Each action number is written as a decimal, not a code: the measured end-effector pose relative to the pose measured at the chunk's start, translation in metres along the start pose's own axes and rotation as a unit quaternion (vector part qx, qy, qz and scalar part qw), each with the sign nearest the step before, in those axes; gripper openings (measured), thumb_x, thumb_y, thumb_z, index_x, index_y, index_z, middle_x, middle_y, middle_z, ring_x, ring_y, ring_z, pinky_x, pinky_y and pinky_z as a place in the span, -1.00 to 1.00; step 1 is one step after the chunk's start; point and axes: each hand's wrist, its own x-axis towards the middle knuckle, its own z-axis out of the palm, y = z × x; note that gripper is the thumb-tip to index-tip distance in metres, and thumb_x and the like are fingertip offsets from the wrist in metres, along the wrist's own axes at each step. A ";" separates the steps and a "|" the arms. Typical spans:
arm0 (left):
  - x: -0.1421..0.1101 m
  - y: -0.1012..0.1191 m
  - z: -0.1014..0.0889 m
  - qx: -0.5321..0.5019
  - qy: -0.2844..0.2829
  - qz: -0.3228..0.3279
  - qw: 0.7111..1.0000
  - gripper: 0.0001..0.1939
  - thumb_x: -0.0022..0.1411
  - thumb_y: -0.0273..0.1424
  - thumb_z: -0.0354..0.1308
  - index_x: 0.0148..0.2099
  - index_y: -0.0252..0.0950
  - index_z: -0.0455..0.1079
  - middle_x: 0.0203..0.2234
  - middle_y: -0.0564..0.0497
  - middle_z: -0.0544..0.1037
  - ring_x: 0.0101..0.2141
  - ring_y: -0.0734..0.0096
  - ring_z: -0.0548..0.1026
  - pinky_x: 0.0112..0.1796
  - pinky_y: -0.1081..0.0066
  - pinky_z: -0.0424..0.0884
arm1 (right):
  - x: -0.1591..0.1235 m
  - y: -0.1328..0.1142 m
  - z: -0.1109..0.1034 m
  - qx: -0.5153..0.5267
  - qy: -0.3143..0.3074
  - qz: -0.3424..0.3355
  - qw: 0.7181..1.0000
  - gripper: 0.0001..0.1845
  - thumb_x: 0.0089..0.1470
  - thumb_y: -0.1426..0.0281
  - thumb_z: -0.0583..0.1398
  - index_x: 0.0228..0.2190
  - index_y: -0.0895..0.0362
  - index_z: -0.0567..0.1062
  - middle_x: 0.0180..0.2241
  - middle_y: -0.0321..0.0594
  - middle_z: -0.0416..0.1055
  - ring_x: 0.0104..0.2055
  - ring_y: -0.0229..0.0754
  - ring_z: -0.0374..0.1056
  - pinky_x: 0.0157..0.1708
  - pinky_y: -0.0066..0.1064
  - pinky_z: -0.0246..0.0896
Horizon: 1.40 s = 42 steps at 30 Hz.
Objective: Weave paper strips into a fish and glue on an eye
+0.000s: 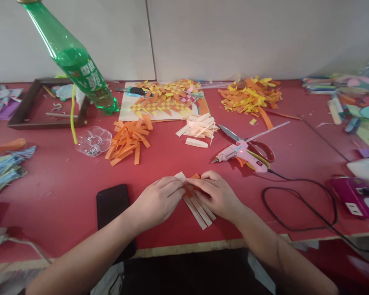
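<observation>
Near the table's front edge, several cream paper strips (199, 211) lie side by side, with an orange paper strip (189, 189) crossing them. My left hand (162, 196) pinches the woven strips at their far left end. Opposite it, my right hand (217, 192) has its fingers closed on the same strips, the index fingertip close to the left fingers. The fingertips hide part of the crossing. Beyond my hands lie a pile of orange strips (129, 139) and a smaller pile of cream strips (199, 126).
A pink glue gun (241, 155) rests by scissors (266, 149), its black cord looping right. A black phone (112, 203) lies beside my left forearm. Farther back are a green bottle (76, 65), a dark frame (46, 123), woven paper pieces (166, 102) and yellow-orange strips (252, 96).
</observation>
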 end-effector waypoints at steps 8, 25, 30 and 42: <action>-0.005 -0.007 0.002 -0.002 0.028 -0.039 0.999 -0.71 0.37 -0.58 -0.11 -0.03 -0.41 0.42 -0.20 -0.15 0.57 -0.20 0.24 0.51 -0.14 0.19 0.53 | -0.001 0.001 0.001 0.002 -0.006 0.004 1.000 -0.64 0.21 0.44 0.08 0.01 0.06 0.48 -0.32 -0.13 0.43 -0.25 -0.14 0.32 -0.25 -0.26 0.39; 0.001 -0.007 0.005 -0.060 0.021 -0.026 0.998 -0.86 0.34 -0.48 0.04 -0.18 -0.30 0.43 -0.23 -0.08 0.57 -0.19 0.24 0.50 -0.14 0.20 0.48 | 0.000 0.000 0.001 0.015 -0.008 0.014 1.000 -0.38 0.15 0.48 0.13 0.22 0.04 0.16 -0.16 -0.20 0.57 -0.15 -0.10 0.40 -0.14 -0.19 0.36; 0.001 -0.005 0.011 -0.068 0.043 -0.047 0.996 -0.73 0.33 -0.46 0.07 0.07 -0.33 0.28 -0.14 -0.14 0.57 -0.14 0.22 0.52 -0.12 0.21 0.49 | -0.001 0.001 0.000 0.017 -0.012 0.023 1.000 -0.41 0.15 0.45 0.14 0.20 0.04 0.20 -0.18 -0.17 0.54 -0.15 -0.10 0.40 -0.13 -0.18 0.37; 0.002 -0.001 0.010 -0.037 0.038 -0.051 0.997 -0.75 0.31 -0.46 0.07 0.04 -0.36 0.33 -0.14 -0.19 0.59 -0.11 0.09 0.54 -0.14 0.11 0.51 | 0.000 0.000 0.000 0.028 -0.017 0.036 0.999 -0.40 0.16 0.45 0.15 0.21 0.01 0.18 -0.16 -0.19 0.55 -0.13 -0.07 0.39 -0.12 -0.14 0.38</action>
